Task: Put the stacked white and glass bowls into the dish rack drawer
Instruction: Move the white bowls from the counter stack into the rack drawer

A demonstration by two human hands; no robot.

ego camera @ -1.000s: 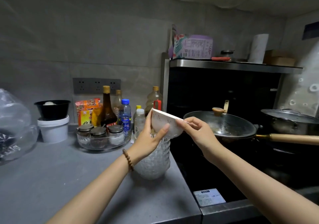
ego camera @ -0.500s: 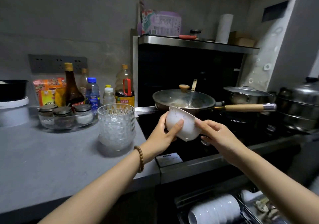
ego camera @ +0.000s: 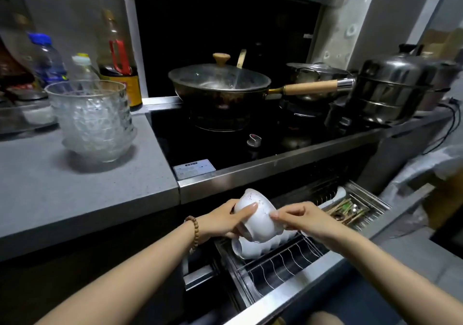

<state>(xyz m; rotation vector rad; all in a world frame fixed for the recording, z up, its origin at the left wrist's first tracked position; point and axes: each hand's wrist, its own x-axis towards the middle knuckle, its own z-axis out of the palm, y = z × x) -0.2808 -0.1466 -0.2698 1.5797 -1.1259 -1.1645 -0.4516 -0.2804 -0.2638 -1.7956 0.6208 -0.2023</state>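
The grey bench carries the stack of glass bowls, standing upright well apart from the open dish rack drawer below the stove, so that stack is not yet put away. In the drawer, a row of white bowls lies on edge in the wire slots, probably so they drain and pack tightly. Just above that row, tipped sideways to match, is one white bowl. The left hand cups its foot and side, thumb pressed on the wall; the right hand pinches the opposite wall with its fingertips, steadying the tilt.
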